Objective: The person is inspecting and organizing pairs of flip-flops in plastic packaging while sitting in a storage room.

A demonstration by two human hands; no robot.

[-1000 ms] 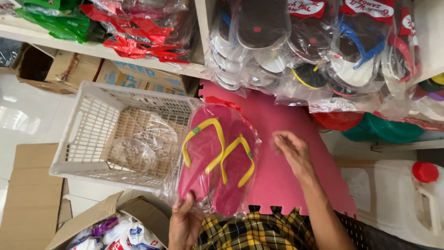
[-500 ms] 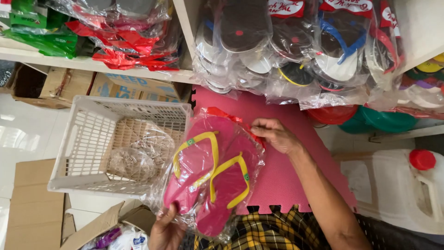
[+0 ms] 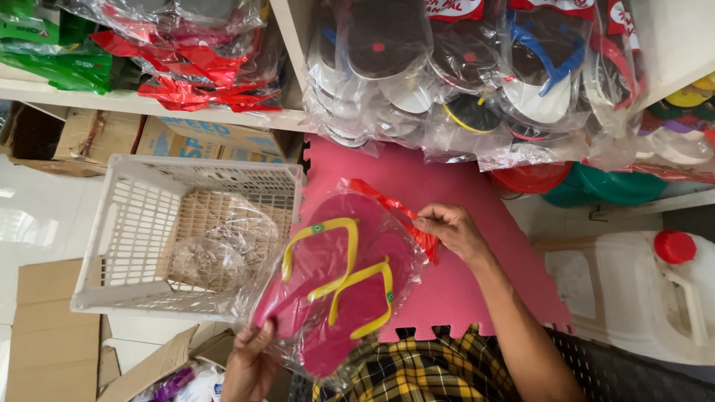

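A pair of pink flip-flops with yellow straps (image 3: 339,283) lies inside a clear plastic bag with a red top strip (image 3: 395,216), held over a pink foam mat (image 3: 447,283). My left hand (image 3: 249,357) grips the bag's lower end at the heel side. My right hand (image 3: 450,231) pinches the red strip at the bag's upper right corner. The bag's left edge overlaps the rim of a white plastic basket (image 3: 119,246).
The basket holds crumpled clear plastic (image 3: 220,249). Shelves above carry bagged flip-flops (image 3: 462,74) and red and green packs (image 3: 179,67). Cardboard boxes (image 3: 45,335) lie at left; a white jug with a red cap (image 3: 655,290) stands at right.
The bagged flip-flops have shifted slightly left and up. My right hand moved from flat on the mat to the bag's top corner and pinched the red strip.
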